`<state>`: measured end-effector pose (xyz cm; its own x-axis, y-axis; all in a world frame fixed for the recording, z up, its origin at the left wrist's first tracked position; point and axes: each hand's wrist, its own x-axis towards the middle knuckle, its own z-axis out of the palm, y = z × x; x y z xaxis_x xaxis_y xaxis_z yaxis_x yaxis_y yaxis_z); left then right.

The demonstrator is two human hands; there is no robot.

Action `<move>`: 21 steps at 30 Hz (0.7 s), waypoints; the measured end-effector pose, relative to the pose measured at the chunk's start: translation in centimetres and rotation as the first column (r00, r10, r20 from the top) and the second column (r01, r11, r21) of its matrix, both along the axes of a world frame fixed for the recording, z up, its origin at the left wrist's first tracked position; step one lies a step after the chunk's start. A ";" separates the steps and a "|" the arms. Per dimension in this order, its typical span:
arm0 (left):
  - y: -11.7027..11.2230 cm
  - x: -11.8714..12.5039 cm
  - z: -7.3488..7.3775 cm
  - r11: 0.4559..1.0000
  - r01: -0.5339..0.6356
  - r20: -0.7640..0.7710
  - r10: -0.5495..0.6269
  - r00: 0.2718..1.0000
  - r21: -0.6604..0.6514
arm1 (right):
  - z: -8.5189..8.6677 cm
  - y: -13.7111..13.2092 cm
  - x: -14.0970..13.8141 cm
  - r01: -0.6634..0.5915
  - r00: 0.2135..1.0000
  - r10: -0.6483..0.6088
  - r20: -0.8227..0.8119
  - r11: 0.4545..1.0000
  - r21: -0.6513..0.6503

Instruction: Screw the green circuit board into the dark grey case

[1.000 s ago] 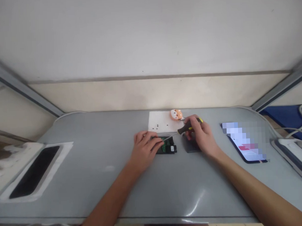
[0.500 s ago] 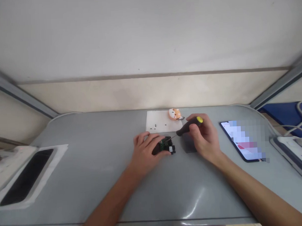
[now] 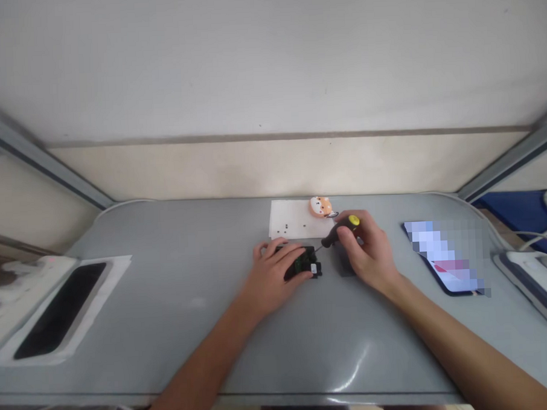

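Observation:
My left hand (image 3: 276, 271) lies over a small black device with a green circuit board (image 3: 307, 265) and holds it down on the grey table (image 3: 178, 306). My right hand (image 3: 368, 252) grips a screwdriver (image 3: 340, 232) with a black handle and yellow end. Its thin shaft slants down and left to the board. A dark flat cover piece (image 3: 346, 267) lies under my right hand, partly hidden.
Behind the device lies a white paper (image 3: 292, 219) with several tiny screws, and an orange animal figure (image 3: 320, 206) at its corner. A phone (image 3: 443, 258) lies at the right, a white power strip (image 3: 535, 284) further right. A white tray with a dark slab (image 3: 56, 311) sits at the left.
The screwdriver handle has tipped lower and closer to the device. My left fingers have shifted over the board. The view has moved slightly.

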<state>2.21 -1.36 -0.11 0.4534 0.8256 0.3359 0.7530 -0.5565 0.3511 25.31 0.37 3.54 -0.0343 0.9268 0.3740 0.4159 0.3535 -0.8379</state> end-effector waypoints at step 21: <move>0.1 0.1 0.0 1.000 0.009 -0.012 -0.009 1.000 0.008 | 0.0 -0.1 -0.3 -0.012 1.000 0.013 0.027 1.000 -0.010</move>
